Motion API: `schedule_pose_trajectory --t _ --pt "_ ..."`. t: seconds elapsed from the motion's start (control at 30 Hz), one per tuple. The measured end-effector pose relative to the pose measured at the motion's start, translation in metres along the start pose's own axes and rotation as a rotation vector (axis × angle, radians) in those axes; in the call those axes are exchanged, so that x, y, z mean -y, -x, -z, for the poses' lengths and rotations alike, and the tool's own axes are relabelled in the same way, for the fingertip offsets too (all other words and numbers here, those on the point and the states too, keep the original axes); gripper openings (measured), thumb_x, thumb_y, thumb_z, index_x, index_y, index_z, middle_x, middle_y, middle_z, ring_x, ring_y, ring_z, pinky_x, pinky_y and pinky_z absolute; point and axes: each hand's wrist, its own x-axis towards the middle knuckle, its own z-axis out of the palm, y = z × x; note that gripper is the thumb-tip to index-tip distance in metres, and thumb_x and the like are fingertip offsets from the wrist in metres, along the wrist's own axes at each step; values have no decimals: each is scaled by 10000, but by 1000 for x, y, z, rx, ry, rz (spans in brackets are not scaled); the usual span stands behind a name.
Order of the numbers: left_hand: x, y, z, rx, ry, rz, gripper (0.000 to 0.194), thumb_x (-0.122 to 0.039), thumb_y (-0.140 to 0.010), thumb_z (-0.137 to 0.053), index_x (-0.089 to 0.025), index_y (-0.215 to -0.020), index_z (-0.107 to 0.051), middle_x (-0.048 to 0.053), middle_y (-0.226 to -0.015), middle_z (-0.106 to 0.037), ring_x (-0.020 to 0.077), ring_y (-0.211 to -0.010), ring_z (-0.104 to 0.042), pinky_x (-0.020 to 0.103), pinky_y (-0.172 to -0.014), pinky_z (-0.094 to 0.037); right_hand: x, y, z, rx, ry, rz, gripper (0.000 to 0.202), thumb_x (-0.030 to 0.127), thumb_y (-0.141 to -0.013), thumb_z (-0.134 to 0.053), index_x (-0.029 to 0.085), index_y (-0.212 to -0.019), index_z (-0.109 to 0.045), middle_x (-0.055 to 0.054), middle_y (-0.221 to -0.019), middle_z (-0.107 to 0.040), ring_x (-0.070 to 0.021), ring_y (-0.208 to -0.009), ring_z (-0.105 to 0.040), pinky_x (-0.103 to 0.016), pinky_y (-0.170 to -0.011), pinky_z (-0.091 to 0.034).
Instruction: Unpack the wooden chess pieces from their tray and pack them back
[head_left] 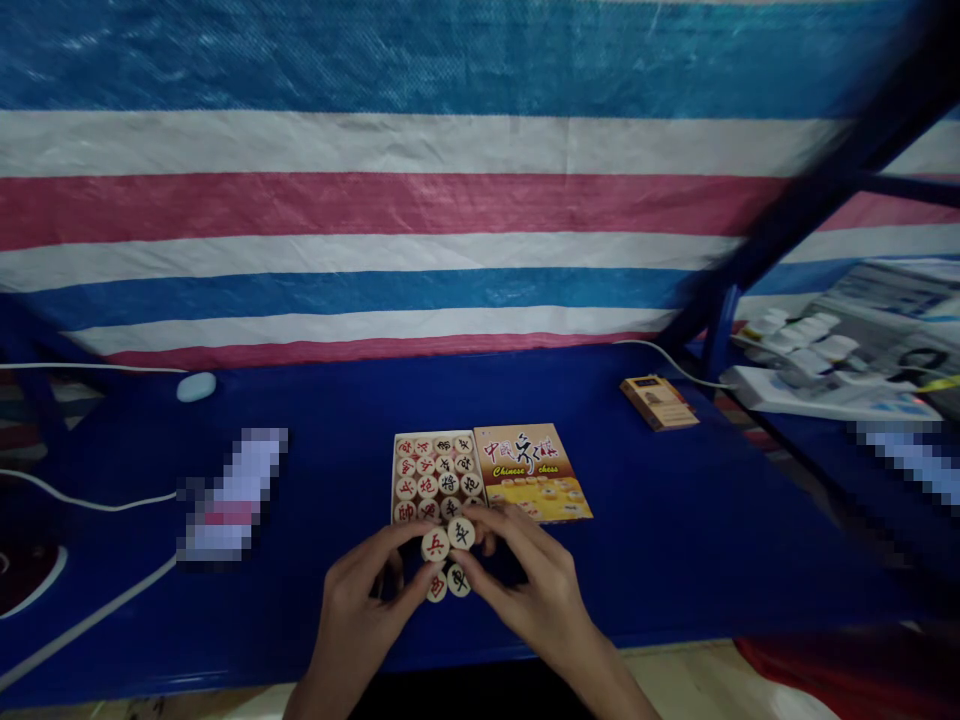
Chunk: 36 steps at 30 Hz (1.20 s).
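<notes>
Between the thumb and fingers of my left hand is a round chess piece with a red character. My right hand pinches a piece with a black character, right beside the red one. Both are held just in front of an open box filled with rows of red and black pieces; my fingers cover part of its front edge. Below my fingertips, a red-marked piece and a black-marked piece lie on the blue table. A Chinese chess lid touches the box's right side.
A small yellow-brown pack lies at the back right of the blue table. At the left are a blurred-out phone-like object, white cables and a pale blue oval item. A power strip stands far right.
</notes>
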Motion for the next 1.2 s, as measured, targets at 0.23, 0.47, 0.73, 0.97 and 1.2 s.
schedule_pose_trajectory --t 0.23,0.47,0.73,0.97,1.2 --pt "2 2 2 -44 -25 8 308 -233 -881 -721 -307 -1175 -666 -71 -802 -716 52 -543 -585 154 -557 -525 1 0 0 22 0 36 434 153 -920 -679 264 -1328 -582 7 -831 -626 -133 -727 -594 -331 -745 -540" --pt "3 2 0 -62 -25 -5 272 -241 -882 -722 -291 -1145 -671 -58 -841 -730 56 -533 -580 168 -515 -506 0 1 0 24 -38 28 421 155 -918 -683 276 -1309 -586 22 -825 -638 -115 -698 -586 -301 -701 -534" --pt "1 -1 2 -82 -11 4 254 -245 -917 -688 -284 -1167 -668 28 -1179 -701 141 -868 -680 268 -695 -575 3 -7 5 -13 115 -4 296 217 -897 -711 272 -1178 -637 11 -837 -668 -168 -788 -613 -370 -752 -499" --pt "16 -41 4 -168 -210 44 259 -325 -932 -665 -287 -1188 -666 58 -1284 -641 260 -1183 -600 466 -947 -563 -13 -42 15 -75 347 -77 198 322 -939 -664 266 -1128 -679 -45 -1068 -686 -238 -1021 -611 -427 -891 -487" --pt "24 -60 3 -118 -381 26 248 -339 -931 -668 -276 -1171 -669 55 -1298 -641 288 -1233 -559 523 -1027 -514 -24 -55 7 -40 502 -80 241 348 -964 -613 241 -1171 -677 -84 -1149 -674 -290 -1107 -583 -478 -933 -475"
